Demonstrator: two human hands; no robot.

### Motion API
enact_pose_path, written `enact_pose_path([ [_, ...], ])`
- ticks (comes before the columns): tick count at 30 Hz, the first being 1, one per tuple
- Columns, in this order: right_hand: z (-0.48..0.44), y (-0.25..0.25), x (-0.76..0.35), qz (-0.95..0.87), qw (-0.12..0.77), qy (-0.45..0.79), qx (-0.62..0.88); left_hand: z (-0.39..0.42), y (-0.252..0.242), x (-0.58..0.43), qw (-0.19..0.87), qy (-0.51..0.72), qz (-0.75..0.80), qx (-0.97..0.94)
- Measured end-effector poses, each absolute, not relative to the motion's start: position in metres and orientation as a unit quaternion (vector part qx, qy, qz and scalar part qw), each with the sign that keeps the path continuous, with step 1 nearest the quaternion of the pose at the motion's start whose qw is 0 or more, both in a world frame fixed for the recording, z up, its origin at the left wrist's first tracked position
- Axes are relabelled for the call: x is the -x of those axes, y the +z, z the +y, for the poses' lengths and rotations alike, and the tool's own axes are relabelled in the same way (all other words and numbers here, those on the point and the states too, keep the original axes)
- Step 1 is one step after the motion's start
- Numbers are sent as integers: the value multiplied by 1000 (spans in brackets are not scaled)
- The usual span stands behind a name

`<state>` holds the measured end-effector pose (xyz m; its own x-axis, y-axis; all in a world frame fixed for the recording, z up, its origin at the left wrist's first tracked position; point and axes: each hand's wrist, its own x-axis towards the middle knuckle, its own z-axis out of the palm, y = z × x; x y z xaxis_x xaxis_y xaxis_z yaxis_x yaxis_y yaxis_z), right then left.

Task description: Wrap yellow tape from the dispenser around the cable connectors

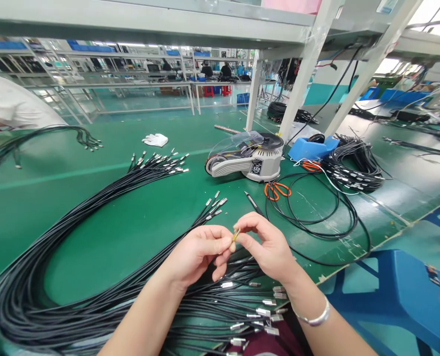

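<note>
Betw. both hands' grip: tape strip (236,234), long axis near-vertical.

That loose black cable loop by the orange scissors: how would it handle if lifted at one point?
Likely floppy: the black cable loop lies in slack, uneven coils on the green table. Probably light, being thin. It may snag the orange scissors, which its strands cross.

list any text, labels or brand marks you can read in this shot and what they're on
None can be read.
Tape dispenser: a dark label on its front, print too small and blurred to read.
Blue stool: small dark marks on the seat, unreadable.
Small yellowish piece pinched between left hand and right hand: no visible print.
</note>
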<state>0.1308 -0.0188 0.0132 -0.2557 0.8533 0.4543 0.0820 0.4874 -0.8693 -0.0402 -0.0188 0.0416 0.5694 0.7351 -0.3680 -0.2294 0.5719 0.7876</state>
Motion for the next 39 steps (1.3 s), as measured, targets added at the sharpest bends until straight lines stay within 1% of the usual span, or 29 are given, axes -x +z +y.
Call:
enact_pose_path([
  [4,-10,23,-141,-752,459,409,237,-22,40,43,853,231,312,-349],
  [6,-5,26,-146,-757,448,421,223,-22,41,41,840,231,322,-370],
  [7,-3,25,-148,-748,449,429,233,-22,41,39,812,251,347,-396],
  [8,-2,24,-150,-728,455,444,255,-22,41,36,763,281,389,-433],
  [9,-1,22,-153,-699,464,463,286,-22,41,33,690,317,441,-478],
  [11,-3,18,-156,-621,480,508,354,-23,38,26,496,382,526,-577],
  [13,-7,15,-158,-555,476,550,404,-25,34,21,312,417,542,-660],
  [14,-10,15,-157,-538,468,565,415,-26,30,19,244,427,527,-693],
  [16,-15,17,-156,-523,448,590,422,-27,24,17,151,432,492,-741],
  [19,-18,22,-153,-514,436,600,430,-29,19,17,87,429,466,-769],
  [20,-19,23,-153,-513,434,600,434,-29,19,17,87,425,465,-772],
  [22,-19,22,-153,-518,433,594,437,-30,21,16,123,410,476,-768],
  [27,-25,19,-157,-582,421,540,438,-29,33,12,308,299,520,-739],
  [31,-28,17,-164,-639,374,505,443,-27,41,11,427,214,540,-693],
  [33,-28,15,-167,-636,349,523,448,-26,42,10,452,198,541,-681],
  [35,-26,11,-170,-614,341,555,446,-25,43,7,447,205,546,-679],
  [39,-22,5,-170,-586,364,580,433,-24,46,9,471,200,548,-662],
])
